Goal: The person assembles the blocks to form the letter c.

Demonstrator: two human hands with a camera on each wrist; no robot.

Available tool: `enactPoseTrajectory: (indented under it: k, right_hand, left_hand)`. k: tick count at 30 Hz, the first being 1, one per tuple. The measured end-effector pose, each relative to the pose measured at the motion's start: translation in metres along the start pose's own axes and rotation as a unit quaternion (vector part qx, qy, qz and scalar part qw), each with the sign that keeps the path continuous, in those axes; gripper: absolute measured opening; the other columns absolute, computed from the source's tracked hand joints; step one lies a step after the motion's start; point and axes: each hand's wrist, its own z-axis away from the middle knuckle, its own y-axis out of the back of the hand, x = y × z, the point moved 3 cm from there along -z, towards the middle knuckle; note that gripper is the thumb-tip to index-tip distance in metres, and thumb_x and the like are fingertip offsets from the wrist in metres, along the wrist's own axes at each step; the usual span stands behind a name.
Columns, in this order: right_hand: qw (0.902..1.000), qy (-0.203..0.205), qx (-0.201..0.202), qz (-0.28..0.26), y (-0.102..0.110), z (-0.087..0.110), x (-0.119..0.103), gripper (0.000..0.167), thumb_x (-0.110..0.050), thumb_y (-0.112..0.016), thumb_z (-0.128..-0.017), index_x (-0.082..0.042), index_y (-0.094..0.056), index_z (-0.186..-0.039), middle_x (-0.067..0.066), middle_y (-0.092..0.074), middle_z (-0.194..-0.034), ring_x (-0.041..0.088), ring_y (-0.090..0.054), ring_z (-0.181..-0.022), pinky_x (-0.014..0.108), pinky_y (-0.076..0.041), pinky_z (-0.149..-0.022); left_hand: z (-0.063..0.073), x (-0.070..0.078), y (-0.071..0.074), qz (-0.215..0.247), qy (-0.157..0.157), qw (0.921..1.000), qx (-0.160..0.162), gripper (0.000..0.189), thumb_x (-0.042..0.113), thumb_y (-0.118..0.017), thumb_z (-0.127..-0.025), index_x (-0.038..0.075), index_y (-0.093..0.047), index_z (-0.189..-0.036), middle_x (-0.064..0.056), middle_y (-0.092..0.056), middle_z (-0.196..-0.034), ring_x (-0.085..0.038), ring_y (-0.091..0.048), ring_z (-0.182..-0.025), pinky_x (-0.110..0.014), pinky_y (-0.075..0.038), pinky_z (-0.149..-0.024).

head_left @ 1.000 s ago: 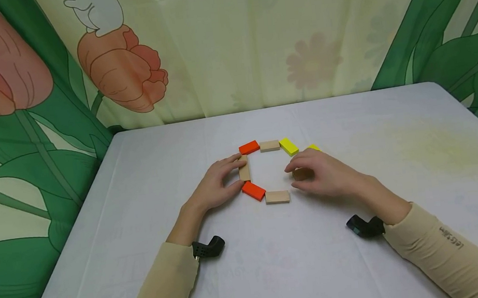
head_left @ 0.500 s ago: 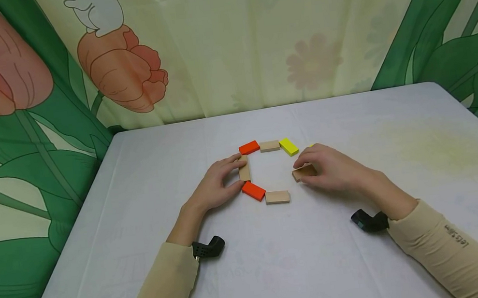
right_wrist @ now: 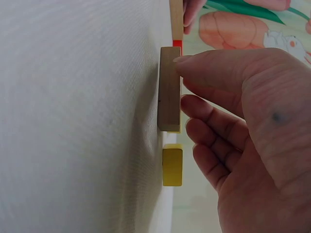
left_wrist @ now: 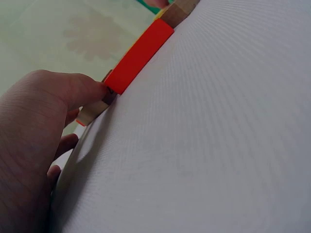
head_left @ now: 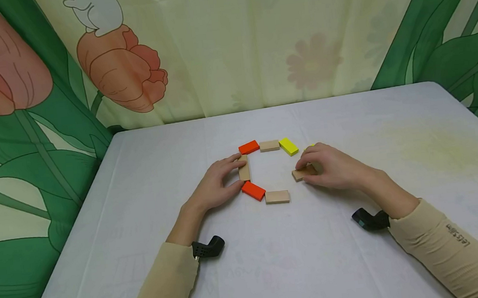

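Note:
Thumb and fingers of my left hand (head_left: 214,184) hold the two ends of an upright-running plain wooden block (head_left: 245,171) on the left side of a ring of blocks. Its thumb also lies right at the corner of a red block (left_wrist: 141,57) in the left wrist view. My right hand (head_left: 340,167) pinches another plain wooden block (head_left: 300,174) between thumb and index finger, at the ring's right side. From the right wrist view, that block lies along the white cloth, with a yellow block (right_wrist: 172,166) beyond it, mostly hidden behind the hand in the head view.
At the ring's back lie a red block (head_left: 249,147), a plain block (head_left: 269,146) and a yellow block (head_left: 289,146). A plain block (head_left: 277,197) lies in front, touching the lower red one. A white-clothed table (head_left: 277,261) meets a printed curtain (head_left: 220,49) behind.
My right hand has shifted slightly right and away from me, uncovering more of the plain block it pinches. The left hand and the other blocks have stayed put.

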Motion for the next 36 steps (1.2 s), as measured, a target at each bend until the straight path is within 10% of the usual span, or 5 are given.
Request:
enactPoseTrajectory:
  k: [36]
  right_hand:
    - [0.9998,0.006,-0.02,0.007,-0.0019,0.002,-0.0037,0.028,0.003,-0.07,-0.086,-0.018,-0.076,-0.104,0.002,-0.061,-0.112,0.027,-0.049,-0.11,0.046,-0.044,-0.091]
  left_hand:
    - [-0.0003,-0.0018,-0.0003,0.001,-0.004,1.0,-0.001,0.051,0.023,-0.068,-0.093,0.014,-0.059,-0.143,-0.001,-0.044,-0.156,-0.026,-0.037,-0.143,-0.048,-0.027,-0.116]
